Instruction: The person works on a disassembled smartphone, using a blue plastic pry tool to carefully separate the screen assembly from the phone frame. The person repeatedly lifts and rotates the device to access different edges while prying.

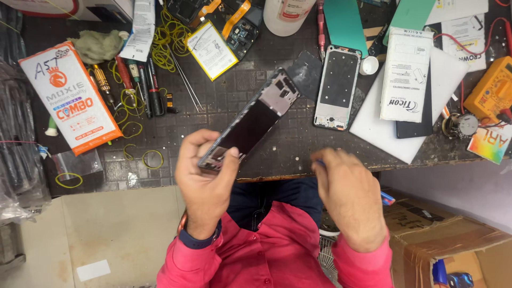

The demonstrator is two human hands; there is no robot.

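Dark, worn workbench [277, 154], cluttered; pale floor below its near edge.

Left hand [205, 176]: fingers and thumb clamped on the lower end of an opened phone frame [253, 120]. Frame is raised off the bench, tilted, long axis running from the hand up and to the right, dark inner side facing the camera.

Right hand [349, 194]: closed around a small tool, only a blue tip [319, 162] showing past the knuckles; tool type cannot be told. This hand sits at the bench edge, apart from the frame.

On the bench beyond: a second phone frame [337, 88] lying flat, a dark panel [305, 72] just beside it, a white cap [368, 65], a flat battery with yellow edge [211, 49], screwdrivers [138, 85], yellow rubber bands [153, 159], an orange-and-white box [69, 96], a white packet [405, 74] on a white board [442, 74], a yellow multimeter [490, 88].

Cardboard carton [442, 240] on the floor at right.
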